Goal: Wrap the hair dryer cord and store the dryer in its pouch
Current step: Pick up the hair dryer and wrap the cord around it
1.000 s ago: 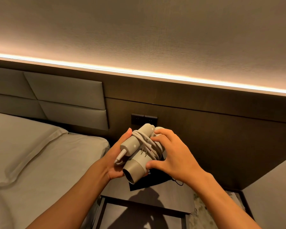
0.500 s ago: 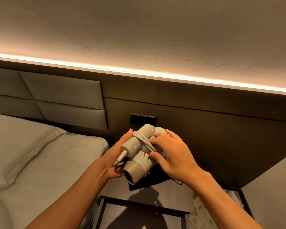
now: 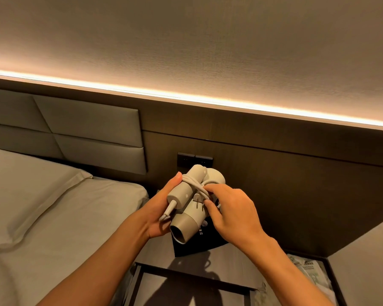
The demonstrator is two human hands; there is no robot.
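Bedding [image 3: 53, 206] lay far left of the grip. Next came the left hand [image 3: 157, 215], curled shut under the folded hair dryer [image 3: 190, 208] and holding it up in the air. White cord [image 3: 197, 186] was wound around the dryer. On the right, the right hand [image 3: 232, 213] pinched the cord against the dryer with its fingertips [image 3: 208, 203]. Under both hands a black pouch [image 3: 199, 244] lay flat on the table [image 3: 228, 266].

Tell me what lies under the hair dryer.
Under the hair dryer lies a black pouch on the nightstand. The dryer and right hand cover most of it.
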